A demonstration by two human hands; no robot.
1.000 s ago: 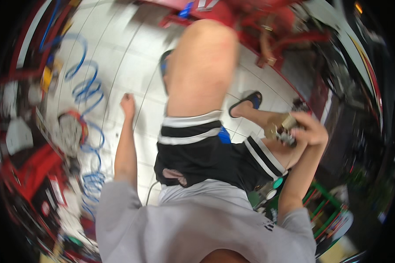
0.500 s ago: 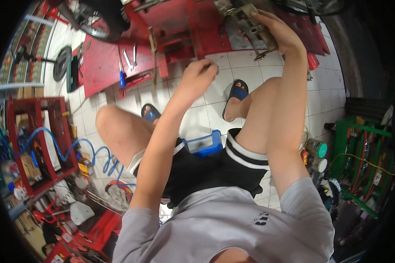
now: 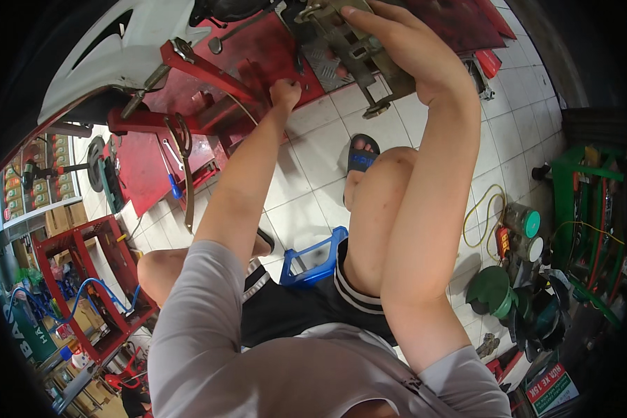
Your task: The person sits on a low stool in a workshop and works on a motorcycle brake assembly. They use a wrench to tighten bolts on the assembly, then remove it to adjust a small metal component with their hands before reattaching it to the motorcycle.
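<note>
Two bare hands are shown in the head view: a worn, grey-brown metal bracket [image 3: 373,66] is clasped above the white-tiled floor [image 3: 306,164] between the thumb and fingers of the partly closed right hand [image 3: 411,42], apparently so its weight is steadied, while the left hand [image 3: 285,92] is curled beside the red metal platform [image 3: 251,45], its contents impossible to tell. A blue-handled screwdriver [image 3: 175,187] is partly fenced off from the left forearm by a curved brown metal bar [image 3: 190,202].

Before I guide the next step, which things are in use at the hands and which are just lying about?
In use:
- metal part, held by the right hand
- red platform, near the left hand, whose grip is unclear

Lying about, apparently:
- blue-handled screwdriver
- wrench
- green basin
</note>
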